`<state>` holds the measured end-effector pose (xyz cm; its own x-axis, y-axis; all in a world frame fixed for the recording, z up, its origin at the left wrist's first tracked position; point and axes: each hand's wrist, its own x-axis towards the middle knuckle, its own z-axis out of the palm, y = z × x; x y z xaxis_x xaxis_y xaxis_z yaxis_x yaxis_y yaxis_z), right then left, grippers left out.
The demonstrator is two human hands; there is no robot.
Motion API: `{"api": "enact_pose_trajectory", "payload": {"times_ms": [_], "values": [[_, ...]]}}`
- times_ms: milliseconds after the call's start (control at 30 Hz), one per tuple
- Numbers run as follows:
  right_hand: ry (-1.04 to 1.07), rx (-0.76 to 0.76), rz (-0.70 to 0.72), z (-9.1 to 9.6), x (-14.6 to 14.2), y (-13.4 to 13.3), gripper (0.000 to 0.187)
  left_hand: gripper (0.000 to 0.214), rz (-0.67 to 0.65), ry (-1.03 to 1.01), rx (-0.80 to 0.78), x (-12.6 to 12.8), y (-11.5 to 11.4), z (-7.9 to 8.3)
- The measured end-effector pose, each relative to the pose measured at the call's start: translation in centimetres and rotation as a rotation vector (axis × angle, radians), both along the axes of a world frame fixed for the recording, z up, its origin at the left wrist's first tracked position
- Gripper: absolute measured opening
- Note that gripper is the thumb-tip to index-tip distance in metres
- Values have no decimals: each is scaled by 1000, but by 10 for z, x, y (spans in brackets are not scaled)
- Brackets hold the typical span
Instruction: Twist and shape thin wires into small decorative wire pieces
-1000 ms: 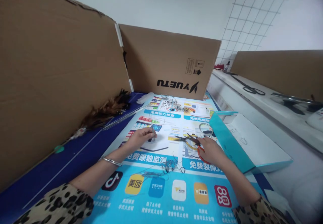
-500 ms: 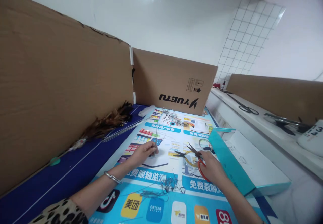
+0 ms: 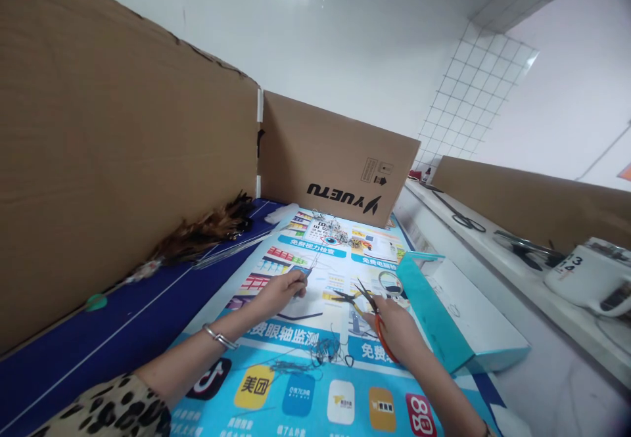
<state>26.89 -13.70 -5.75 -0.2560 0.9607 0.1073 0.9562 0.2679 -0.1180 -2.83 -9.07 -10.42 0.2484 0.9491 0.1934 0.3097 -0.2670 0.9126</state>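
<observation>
My left hand (image 3: 280, 290) rests on the printed blue poster (image 3: 315, 384) with its fingers pinched on a thin wire (image 3: 311, 267) that rises from the fingertips. My right hand (image 3: 394, 330) is closed on the orange handles of small scissors (image 3: 371, 305), whose dark blades point up and left, slightly apart. A tangle of thin dark wires (image 3: 315, 357) lies on the poster between my forearms. A silver bangle (image 3: 219, 338) circles my left wrist.
Cardboard walls (image 3: 123, 161) enclose the left and back. Brown feathers (image 3: 207, 230) and thin rods lie on the blue table at left. A teal-edged white box (image 3: 458, 312) stands at right. A white mug (image 3: 586, 276) and black scissors (image 3: 463, 217) sit on the white ledge. Small metal parts (image 3: 335, 230) are heaped at the poster's far end.
The view has tilted upward and a white mug has come into sight at right. My left hand has pinched and lifted a thin wire; my right hand keeps hold of the scissors.
</observation>
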Motion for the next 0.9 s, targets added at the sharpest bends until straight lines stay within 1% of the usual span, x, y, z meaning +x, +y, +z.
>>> {"api": "enact_pose_trajectory", "payload": {"times_ms": [100, 200, 267, 400, 500, 667, 767, 900], "values": [[67, -82, 103, 14, -16, -13, 37, 18, -59, -10, -36, 2, -5, 9], [167, -261, 234, 26, -28, -20, 36, 17, -192, -34, -122, 4, -13, 17], [214, -314, 276, 31, -35, -21, 36, 18, -287, -51, -186, 5, -19, 21], [288, -309, 301, 34, -45, -18, 36, 21, -442, -131, -320, 4, -31, 26], [317, -305, 302, 34, -50, -16, 34, 24, -521, -194, -403, 4, -37, 30], [361, -337, 373, 34, -55, -13, 33, 26, -586, -189, -443, 4, -43, 36], [376, -363, 422, 35, -58, -13, 34, 27, -621, -195, -476, 3, -44, 35], [357, -364, 442, 35, -60, -14, 35, 26, -632, -212, -506, 3, -44, 32]]}}
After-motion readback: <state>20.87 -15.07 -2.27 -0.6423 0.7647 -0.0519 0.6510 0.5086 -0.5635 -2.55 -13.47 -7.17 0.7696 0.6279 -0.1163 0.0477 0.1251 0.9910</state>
